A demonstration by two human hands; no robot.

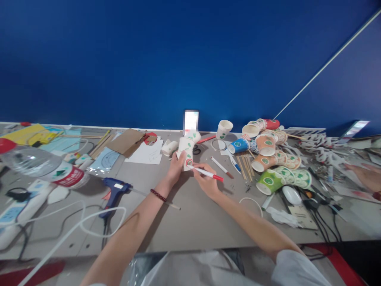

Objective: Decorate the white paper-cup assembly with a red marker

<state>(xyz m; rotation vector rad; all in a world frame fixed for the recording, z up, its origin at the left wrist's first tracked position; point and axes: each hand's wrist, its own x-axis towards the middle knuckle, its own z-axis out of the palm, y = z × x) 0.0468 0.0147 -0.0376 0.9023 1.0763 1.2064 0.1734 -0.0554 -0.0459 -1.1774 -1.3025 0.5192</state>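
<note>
Just ahead of me, my left hand (177, 164) is closed around a white paper cup (186, 146) with green printed spots. The cup seems joined to another at its upper end, though I cannot tell how. My right hand (207, 180) grips a red-and-white marker (210, 173), its tip at a red ring drawn on the cup's near side. A capped marker with a brown end (222, 167) lies to the right of that hand. Behind the cup, a phone (191, 120) with a blurred screen leans by the blue wall.
On the left are a blue glue gun (114, 192), a large plastic bottle (44, 165), a power strip (25, 206) and looping cables. Stacked paper cups (269, 180), wooden sticks (245, 167) and a white mouse (292, 195) lie right. Another person's hand (364, 176) shows far right.
</note>
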